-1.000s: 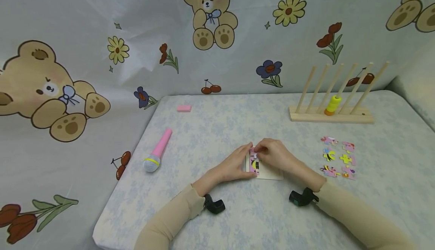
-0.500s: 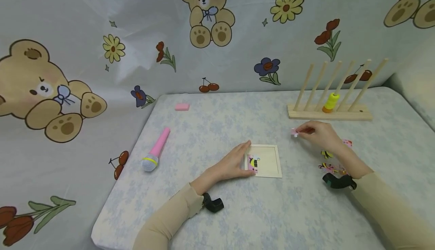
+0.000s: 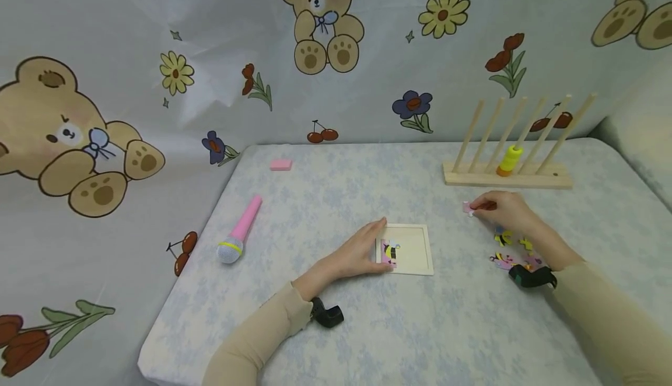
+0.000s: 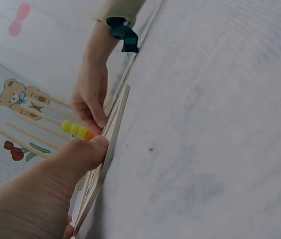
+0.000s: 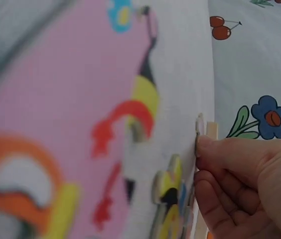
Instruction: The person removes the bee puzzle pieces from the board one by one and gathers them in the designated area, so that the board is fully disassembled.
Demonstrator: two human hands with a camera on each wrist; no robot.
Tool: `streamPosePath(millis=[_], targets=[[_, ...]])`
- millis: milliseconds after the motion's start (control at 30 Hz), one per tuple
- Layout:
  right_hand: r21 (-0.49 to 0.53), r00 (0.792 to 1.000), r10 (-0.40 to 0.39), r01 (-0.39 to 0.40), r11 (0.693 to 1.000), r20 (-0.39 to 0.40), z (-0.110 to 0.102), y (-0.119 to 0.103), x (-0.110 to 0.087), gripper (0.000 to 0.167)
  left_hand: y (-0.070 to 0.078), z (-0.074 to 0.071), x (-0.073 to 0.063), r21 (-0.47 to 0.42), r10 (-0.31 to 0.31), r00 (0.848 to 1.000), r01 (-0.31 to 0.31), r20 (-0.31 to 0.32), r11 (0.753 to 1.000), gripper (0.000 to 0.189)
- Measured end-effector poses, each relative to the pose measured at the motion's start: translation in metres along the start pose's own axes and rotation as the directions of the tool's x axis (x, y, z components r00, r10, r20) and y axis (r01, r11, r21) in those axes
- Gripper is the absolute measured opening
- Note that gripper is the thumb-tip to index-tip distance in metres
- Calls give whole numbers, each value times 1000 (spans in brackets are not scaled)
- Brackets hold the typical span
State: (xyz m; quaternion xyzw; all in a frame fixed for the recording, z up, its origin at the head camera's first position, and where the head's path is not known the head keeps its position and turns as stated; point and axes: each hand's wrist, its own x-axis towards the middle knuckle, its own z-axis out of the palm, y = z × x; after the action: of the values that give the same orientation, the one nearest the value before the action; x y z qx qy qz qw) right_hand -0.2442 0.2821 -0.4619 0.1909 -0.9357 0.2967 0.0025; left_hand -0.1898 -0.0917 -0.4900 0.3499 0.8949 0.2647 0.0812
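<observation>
My left hand (image 3: 357,255) grips the left side of a shallow wooden puzzle tray (image 3: 415,249), thumb at the near edge and fingers at the far one. In the tray's lower left lies a pink puzzle piece (image 3: 389,253) with a yellow-and-black bee print. My right hand (image 3: 506,214) pinches another pink puzzle piece (image 3: 467,208) between thumb and fingers, right of the tray. The right wrist view shows that held piece (image 5: 199,129) edge-on. Beneath and beside the right wrist lie several loose puzzle pieces (image 3: 502,237), partly hidden by the hand and forearm.
Behind the right hand stands a wooden peg rack (image 3: 525,181) with yellow and orange beads (image 3: 510,157) on one peg. A pink toy microphone (image 3: 244,223) lies at the left, and a small pink block (image 3: 280,165) sits near the back left edge.
The right hand has left the tray and moved right, holding a pink puzzle piece. The tray's upper-left piece is gone from its place. The left hand stays on the tray.
</observation>
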Motion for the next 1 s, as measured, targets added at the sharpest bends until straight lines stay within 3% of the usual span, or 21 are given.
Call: streamPosePath(millis=[100, 200, 367, 467, 700, 1000], targets=[[14, 1000, -6, 6, 1000, 17, 0, -1, 1, 16, 0, 1, -2, -13, -1, 1000, 1, 5, 1000, 105], [88, 1000, -3, 1, 996, 23, 0, -16, -2, 22, 0, 3, -4, -18, 0, 1000, 0, 8, 1000, 104], [308, 994, -31, -3, 951, 104, 14, -74, -5, 32, 0, 2, -4, -17, -3, 1000, 3, 9, 1000, 104], [359, 985, -110, 57, 932, 130, 35, -104, -4, 33, -1, 0, -2, -15, 4, 1000, -3, 6, 1000, 104], [321, 968, -237, 201, 926, 78, 84, -129, 0, 35, -1, -2, -1, -33, 24, 1000, -24, 5, 999, 102], [137, 946, -325, 320, 937, 14, 102, -141, -2, 35, -3, -2, -1, -32, 29, 999, -28, 14, 999, 99]])
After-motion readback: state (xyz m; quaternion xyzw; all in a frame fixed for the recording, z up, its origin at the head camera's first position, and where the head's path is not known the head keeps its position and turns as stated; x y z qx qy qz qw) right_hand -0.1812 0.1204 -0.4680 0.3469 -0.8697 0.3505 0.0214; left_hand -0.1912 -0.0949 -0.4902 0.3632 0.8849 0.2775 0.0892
